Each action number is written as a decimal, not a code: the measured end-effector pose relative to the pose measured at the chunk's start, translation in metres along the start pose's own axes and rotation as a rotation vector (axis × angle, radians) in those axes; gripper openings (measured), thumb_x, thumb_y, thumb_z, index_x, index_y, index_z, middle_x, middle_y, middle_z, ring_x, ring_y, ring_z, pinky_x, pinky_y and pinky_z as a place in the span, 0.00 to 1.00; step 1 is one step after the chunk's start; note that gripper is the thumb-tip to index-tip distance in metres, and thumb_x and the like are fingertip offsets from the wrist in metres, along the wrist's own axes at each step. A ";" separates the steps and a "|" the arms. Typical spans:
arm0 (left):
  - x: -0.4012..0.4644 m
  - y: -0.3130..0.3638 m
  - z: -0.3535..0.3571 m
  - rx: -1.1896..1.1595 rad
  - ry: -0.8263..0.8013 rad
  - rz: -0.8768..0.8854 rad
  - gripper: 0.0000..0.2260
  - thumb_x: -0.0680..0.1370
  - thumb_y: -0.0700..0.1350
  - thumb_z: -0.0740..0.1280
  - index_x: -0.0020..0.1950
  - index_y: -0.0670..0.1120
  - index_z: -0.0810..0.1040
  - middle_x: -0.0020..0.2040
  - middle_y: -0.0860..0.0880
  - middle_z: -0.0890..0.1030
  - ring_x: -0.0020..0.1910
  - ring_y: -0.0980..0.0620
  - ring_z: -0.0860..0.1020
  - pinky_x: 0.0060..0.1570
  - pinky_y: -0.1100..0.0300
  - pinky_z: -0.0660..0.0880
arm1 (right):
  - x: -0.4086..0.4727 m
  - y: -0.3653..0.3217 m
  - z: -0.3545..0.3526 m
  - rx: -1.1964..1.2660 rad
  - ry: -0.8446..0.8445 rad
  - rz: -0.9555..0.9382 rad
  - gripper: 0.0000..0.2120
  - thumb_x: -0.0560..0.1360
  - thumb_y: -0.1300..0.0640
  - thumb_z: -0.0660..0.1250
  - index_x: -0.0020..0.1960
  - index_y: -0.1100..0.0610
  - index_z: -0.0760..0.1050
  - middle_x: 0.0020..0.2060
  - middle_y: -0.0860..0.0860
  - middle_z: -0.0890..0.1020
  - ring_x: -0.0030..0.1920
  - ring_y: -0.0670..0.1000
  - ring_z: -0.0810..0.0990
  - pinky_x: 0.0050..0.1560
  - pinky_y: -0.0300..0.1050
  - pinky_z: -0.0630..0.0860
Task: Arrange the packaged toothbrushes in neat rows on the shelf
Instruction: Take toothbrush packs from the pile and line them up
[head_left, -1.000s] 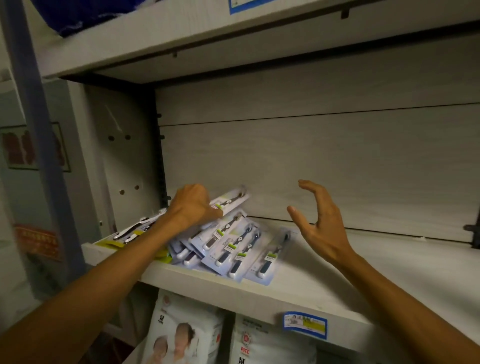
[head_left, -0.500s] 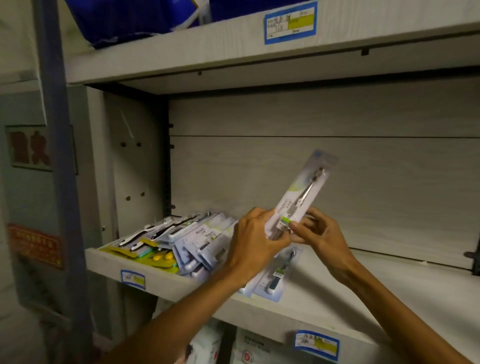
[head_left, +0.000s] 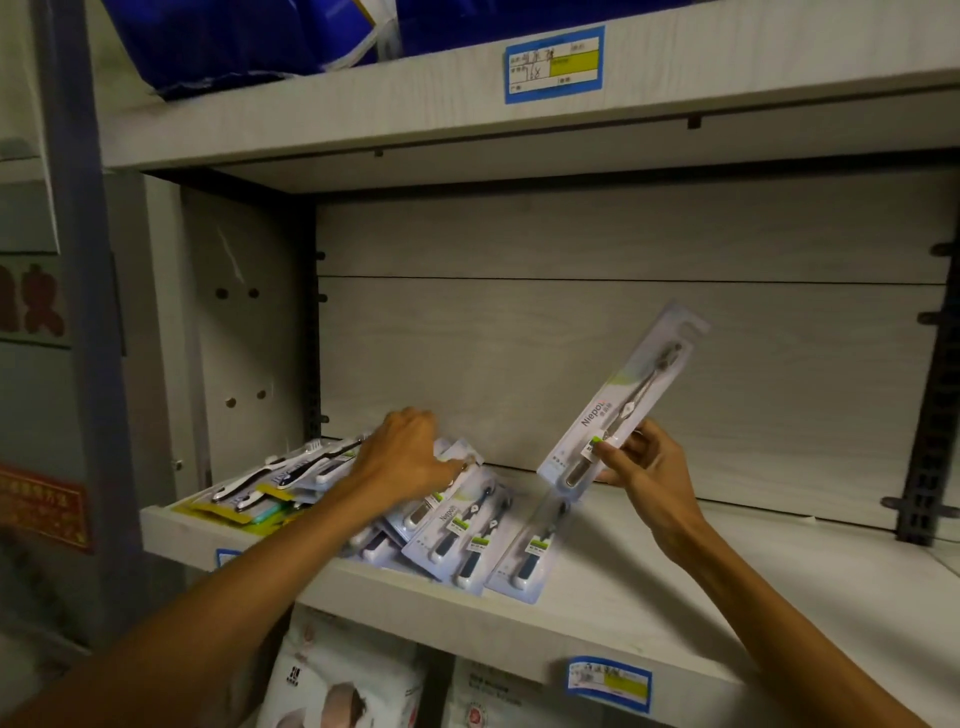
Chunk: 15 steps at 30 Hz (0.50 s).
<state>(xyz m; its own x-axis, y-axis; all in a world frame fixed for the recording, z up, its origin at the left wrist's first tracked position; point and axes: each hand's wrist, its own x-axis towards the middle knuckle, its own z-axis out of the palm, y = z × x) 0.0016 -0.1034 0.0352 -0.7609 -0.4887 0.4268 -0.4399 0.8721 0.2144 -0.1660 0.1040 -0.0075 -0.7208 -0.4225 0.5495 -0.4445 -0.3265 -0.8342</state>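
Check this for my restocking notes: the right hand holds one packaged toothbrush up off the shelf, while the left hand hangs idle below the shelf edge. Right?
Not quite. The right hand does hold one packaged toothbrush up off the shelf, but the left hand is not idle: the head view shows it resting on the pile of packaged toothbrushes lying on the shelf.

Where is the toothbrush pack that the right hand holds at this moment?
In the head view, the held toothbrush pack is right of centre, pinched by the right hand, tilted above the shelf, right of the pile of packs.
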 end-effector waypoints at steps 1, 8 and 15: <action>0.000 -0.006 0.001 0.078 -0.068 -0.024 0.28 0.72 0.61 0.67 0.64 0.45 0.71 0.64 0.44 0.72 0.63 0.44 0.70 0.58 0.53 0.71 | 0.000 0.000 -0.001 -0.002 0.012 -0.005 0.19 0.73 0.66 0.69 0.63 0.56 0.72 0.56 0.52 0.82 0.53 0.51 0.83 0.47 0.51 0.82; -0.003 -0.014 0.023 0.183 -0.150 -0.066 0.23 0.68 0.62 0.72 0.49 0.44 0.74 0.56 0.44 0.76 0.52 0.45 0.75 0.43 0.57 0.73 | 0.002 0.006 -0.006 -0.024 0.038 -0.004 0.19 0.73 0.67 0.69 0.61 0.56 0.72 0.55 0.53 0.82 0.54 0.52 0.82 0.45 0.48 0.82; -0.003 -0.002 0.023 0.177 -0.174 -0.106 0.18 0.71 0.51 0.71 0.54 0.42 0.74 0.58 0.42 0.75 0.55 0.44 0.74 0.42 0.57 0.71 | 0.000 0.014 -0.010 -0.120 0.001 0.014 0.21 0.74 0.66 0.69 0.65 0.58 0.71 0.57 0.54 0.81 0.54 0.54 0.81 0.47 0.51 0.82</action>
<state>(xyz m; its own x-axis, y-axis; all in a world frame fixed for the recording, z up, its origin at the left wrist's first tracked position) -0.0059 -0.1046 0.0135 -0.7699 -0.5875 0.2491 -0.5866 0.8053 0.0864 -0.1775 0.1074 -0.0192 -0.7281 -0.4256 0.5373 -0.4943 -0.2171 -0.8417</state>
